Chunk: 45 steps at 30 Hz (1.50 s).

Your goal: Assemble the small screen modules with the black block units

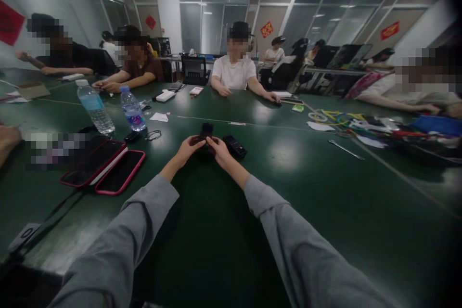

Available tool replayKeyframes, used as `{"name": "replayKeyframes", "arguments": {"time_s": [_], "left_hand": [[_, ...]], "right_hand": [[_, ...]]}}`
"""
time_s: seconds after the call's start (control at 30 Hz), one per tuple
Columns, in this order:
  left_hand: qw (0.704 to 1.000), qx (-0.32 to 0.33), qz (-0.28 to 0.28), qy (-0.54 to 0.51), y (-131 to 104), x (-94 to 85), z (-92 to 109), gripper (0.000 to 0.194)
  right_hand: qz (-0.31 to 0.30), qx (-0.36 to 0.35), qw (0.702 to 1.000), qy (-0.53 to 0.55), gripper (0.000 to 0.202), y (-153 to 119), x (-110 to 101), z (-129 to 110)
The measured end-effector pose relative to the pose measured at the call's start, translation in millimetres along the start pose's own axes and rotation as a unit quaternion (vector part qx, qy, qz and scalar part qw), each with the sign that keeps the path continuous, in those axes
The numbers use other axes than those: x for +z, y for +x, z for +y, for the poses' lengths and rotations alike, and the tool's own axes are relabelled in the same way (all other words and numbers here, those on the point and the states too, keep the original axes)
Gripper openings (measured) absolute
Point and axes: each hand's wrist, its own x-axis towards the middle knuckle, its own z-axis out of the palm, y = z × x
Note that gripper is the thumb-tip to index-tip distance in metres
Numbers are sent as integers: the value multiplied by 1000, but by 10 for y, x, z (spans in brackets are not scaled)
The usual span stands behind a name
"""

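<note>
Both of my hands meet over the green table (288, 192), straight ahead of me. My left hand (189, 148) pinches a small black object (207, 130) from its left side. On the other side, the fingers of my right hand (218, 148) close on the same object. Its upper part sticks up beyond my fingertips; the lower part is dark and partly hidden, so I cannot make out its kind. Just right of my right hand lies a black boxy device (234, 146) with a small dark screen, apart from the hand.
To the left stand two water bottles (96, 108) (133, 109), near phones in red cases (121, 173) and a thin black cable (153, 135). Tangled cables (361, 122) and a metal tool (345, 149) lie right. A person in white (234, 70) sits opposite; others sit around.
</note>
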Motion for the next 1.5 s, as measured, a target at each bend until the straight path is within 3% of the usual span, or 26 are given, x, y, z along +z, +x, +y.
{"name": "replayKeyframes", "arguments": {"time_s": [0.23,0.43,0.63,0.93,1.3,1.5], "left_hand": [[998,-54,3,-15,301,-139,62,43],[997,-68,-16,-40,464,-210,45,46],[997,-70,-24,-27,520,-217,20,48],[993,-96,-58,-42,500,-207,90,50],[998,-55,-39,-13,519,-221,22,51],[997,42,54,45,502,-129,-71,57]], "right_hand": [[-64,19,998,-4,45,202,-88,-56],[-91,37,995,16,51,353,-140,-74],[-78,54,994,61,53,363,-119,-112],[-81,48,996,6,50,333,-131,-121],[-70,-63,991,-98,58,345,-117,66],[-59,-145,974,-164,62,305,-58,116]]}}
